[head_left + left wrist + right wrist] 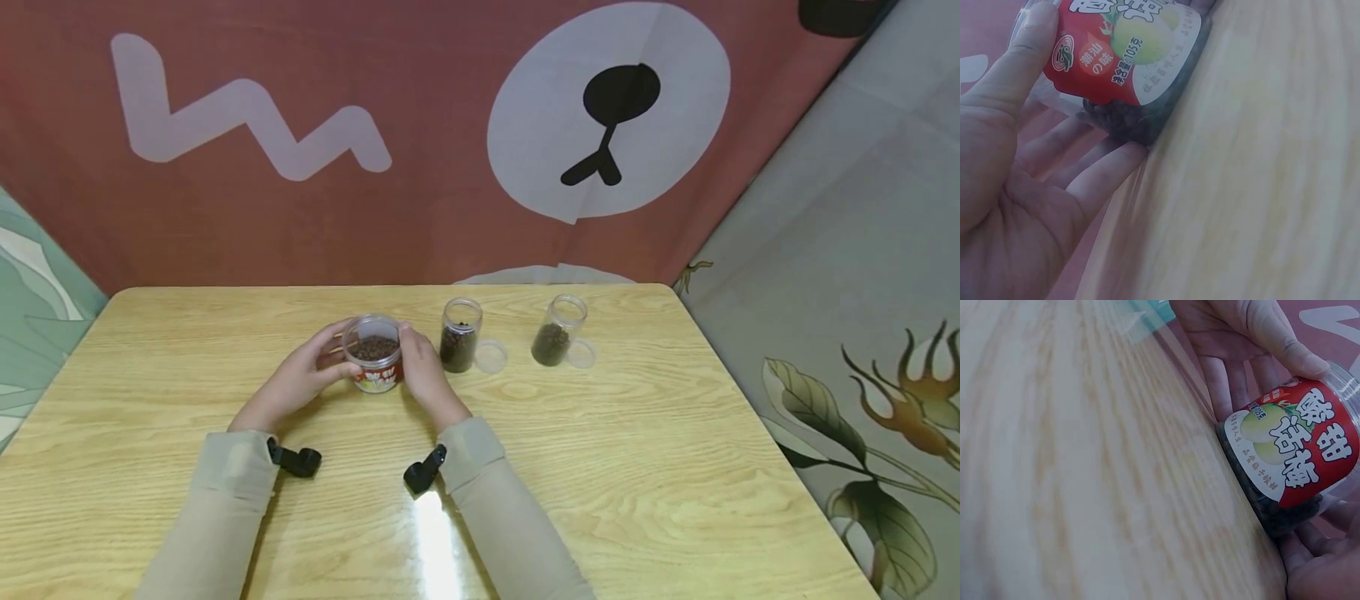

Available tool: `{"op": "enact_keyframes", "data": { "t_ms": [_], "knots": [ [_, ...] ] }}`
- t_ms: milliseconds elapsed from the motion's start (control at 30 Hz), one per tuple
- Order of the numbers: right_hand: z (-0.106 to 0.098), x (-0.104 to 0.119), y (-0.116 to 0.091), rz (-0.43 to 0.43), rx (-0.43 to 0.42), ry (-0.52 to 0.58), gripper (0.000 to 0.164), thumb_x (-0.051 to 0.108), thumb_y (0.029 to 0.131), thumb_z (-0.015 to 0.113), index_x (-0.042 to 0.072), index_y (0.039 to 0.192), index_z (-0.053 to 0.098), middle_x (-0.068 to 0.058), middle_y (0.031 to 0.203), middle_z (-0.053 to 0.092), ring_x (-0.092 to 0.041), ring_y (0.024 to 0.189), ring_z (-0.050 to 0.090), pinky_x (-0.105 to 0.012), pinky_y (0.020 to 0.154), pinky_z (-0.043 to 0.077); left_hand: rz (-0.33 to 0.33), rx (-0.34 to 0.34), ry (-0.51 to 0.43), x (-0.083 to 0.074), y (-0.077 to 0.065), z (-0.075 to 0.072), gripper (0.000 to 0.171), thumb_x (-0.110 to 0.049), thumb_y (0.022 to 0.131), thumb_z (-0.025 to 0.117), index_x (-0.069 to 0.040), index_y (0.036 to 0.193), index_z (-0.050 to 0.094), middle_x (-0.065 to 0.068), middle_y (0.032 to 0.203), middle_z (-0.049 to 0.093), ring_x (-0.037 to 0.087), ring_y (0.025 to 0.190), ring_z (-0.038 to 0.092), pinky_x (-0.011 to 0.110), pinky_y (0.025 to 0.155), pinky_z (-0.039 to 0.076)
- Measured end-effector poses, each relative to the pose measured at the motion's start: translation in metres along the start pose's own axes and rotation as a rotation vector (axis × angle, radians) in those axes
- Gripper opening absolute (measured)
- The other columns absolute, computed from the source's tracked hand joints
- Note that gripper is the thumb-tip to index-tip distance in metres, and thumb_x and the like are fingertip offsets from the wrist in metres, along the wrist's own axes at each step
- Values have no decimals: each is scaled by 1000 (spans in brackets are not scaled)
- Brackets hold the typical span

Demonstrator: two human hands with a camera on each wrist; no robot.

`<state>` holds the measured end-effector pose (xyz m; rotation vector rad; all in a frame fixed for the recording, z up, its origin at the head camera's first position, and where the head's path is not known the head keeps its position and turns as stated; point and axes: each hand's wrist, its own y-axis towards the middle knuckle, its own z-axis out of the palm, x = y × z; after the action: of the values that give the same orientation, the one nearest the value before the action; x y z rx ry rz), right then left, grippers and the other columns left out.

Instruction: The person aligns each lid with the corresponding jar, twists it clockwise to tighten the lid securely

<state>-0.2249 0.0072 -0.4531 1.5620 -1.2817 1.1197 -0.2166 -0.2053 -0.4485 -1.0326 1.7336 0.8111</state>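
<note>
Across the near part of the wood-grain table reach two pale sleeves, and beyond them the left hand and right hand hold a round plastic jar left of centre. Both grips are parted to the jar's width: the left thumb lies on its near side with fingers loosely behind, the right hand takes the right side, its fingers partly hidden. Light, even pressure from both sides would serve best, keeping it upright, since its top looks uncovered. Clear-walled, it wears a red-and-white label with Chinese lettering and pale green fruit; small dark brown pieces lie inside. Farther right stand a slim clear jar and its twin, part-filled, each beside a translucent lid.
</note>
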Motion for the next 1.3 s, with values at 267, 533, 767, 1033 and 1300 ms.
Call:
{"op": "enact_keyframes", "data": {
  "t_ms": [267,533,767,1033,1300],
  "knots": [
    [-5,-4,2,16,2,116,57,29,114,17,-4,139,56,-20,136,60,-32,127,56,-41,110,44,-2,-17,8,1,3,1,75,-14,100,65,-13,162,24,26,155,38,46,138,44,52,109,41],
    [-6,-6,-3,26,-21,60,40,15,109,35,-3,138,57,-18,137,60,-30,127,57,-40,109,44,-3,-29,5,1,3,4,74,-13,100,64,-10,162,23,27,157,35,47,138,43,54,111,39],
    [-6,-5,-6,16,-34,9,39,14,108,39,0,140,56,-16,142,58,-28,132,54,-41,112,42,-8,-24,12,0,3,3,75,-15,101,63,-11,162,21,27,157,34,47,139,41,55,112,37],
    [-5,-3,-11,-32,-32,35,36,7,105,46,-6,137,56,-21,131,63,-32,118,62,-41,103,49,-20,-19,-23,0,2,0,76,-16,102,63,-13,163,19,26,157,36,44,141,40,55,113,36],
    [-4,0,-15,-50,-16,65,36,6,104,49,-5,138,55,-20,133,61,-33,120,61,-41,104,49,-26,-15,-47,0,0,-2,75,-18,102,62,-15,163,19,24,158,34,45,142,39,57,112,36]
  ]
}}
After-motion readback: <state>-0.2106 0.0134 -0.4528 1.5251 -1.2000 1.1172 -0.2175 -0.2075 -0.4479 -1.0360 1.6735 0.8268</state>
